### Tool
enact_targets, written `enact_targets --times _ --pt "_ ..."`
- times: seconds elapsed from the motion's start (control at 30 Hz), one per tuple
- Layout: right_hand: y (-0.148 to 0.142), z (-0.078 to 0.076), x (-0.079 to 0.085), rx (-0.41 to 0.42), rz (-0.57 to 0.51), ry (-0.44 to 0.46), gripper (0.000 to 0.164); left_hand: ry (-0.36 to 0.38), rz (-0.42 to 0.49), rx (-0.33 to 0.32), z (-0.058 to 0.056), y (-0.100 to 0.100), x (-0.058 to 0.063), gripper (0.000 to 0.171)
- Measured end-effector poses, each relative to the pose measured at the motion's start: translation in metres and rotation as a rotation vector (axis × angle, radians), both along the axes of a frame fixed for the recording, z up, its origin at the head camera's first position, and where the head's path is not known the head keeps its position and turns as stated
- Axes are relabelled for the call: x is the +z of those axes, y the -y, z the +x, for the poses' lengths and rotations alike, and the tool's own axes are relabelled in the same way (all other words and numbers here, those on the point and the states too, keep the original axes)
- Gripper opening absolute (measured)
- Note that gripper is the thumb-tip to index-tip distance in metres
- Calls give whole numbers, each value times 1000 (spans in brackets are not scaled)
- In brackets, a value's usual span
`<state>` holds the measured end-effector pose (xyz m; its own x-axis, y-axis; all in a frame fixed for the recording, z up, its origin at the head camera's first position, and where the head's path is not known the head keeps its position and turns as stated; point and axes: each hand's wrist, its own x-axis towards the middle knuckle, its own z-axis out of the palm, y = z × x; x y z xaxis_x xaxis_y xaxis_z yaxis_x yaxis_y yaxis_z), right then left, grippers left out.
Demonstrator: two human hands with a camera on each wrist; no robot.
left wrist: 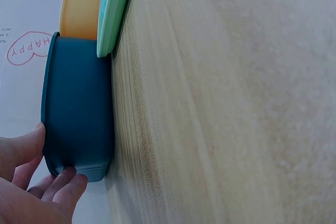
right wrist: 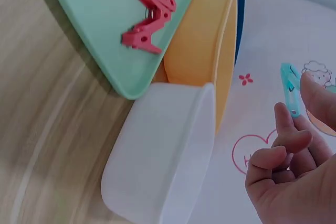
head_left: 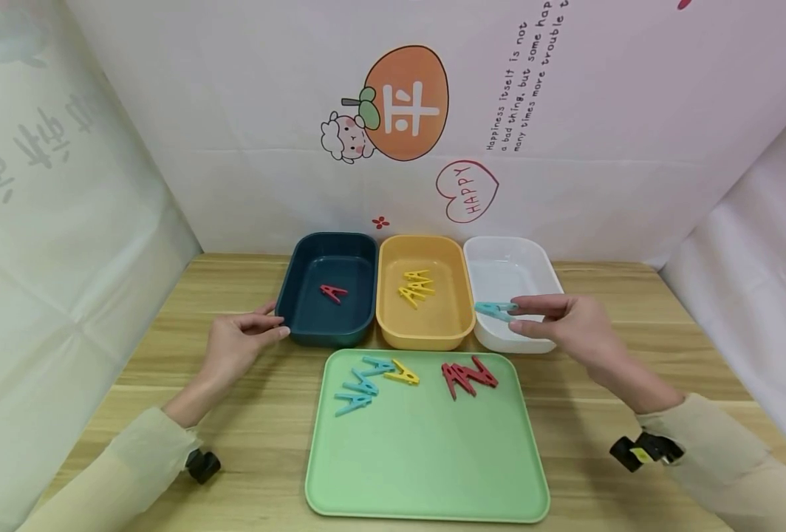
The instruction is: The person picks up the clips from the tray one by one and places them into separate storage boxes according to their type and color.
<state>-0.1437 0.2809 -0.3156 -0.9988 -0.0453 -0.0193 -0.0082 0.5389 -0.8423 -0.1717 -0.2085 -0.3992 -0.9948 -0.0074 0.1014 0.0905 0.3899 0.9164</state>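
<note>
My right hand (head_left: pixel 582 329) pinches a light-blue clothespin (head_left: pixel 495 310) between thumb and fingers, above the front of the white bin (head_left: pixel 552 275). In the right wrist view the clothespin (right wrist: pixel 291 90) stands out past the fingertips, clear of the bin wall. My left hand (head_left: pixel 236 343) holds the near left corner of the dark teal bin (head_left: pixel 326 339), its thumb at the rim and fingers against the outside wall (left wrist: pixel 79 98). One red clothespin (head_left: pixel 333 292) lies in the teal bin. Inside the yellow bin (head_left: pixel 426 342) are three yellow clothespins (head_left: pixel 416 287).
In front of the bins lies a green tray (head_left: pixel 426 458). On it are three light-blue clothespins (head_left: pixel 360 386), one yellow clothespin (head_left: pixel 402 372) and a cluster of red clothespins (head_left: pixel 469 375). A printed white cloth (head_left: pixel 267 148) hangs right behind the bins.
</note>
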Motion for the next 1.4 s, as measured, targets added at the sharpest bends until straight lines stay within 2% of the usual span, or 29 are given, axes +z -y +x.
enact_targets --times 0.4,0.77,1.4 --pt "-24 -20 9 -37 37 29 53 9 -9 8 -1 -1 -1 28" --pt "-31 -41 18 -46 85 63 59 8 4 3 0 -1 0 27" --pt "-40 -85 10 -20 133 196 62 14 -6 6 -3 -1 -2 29"
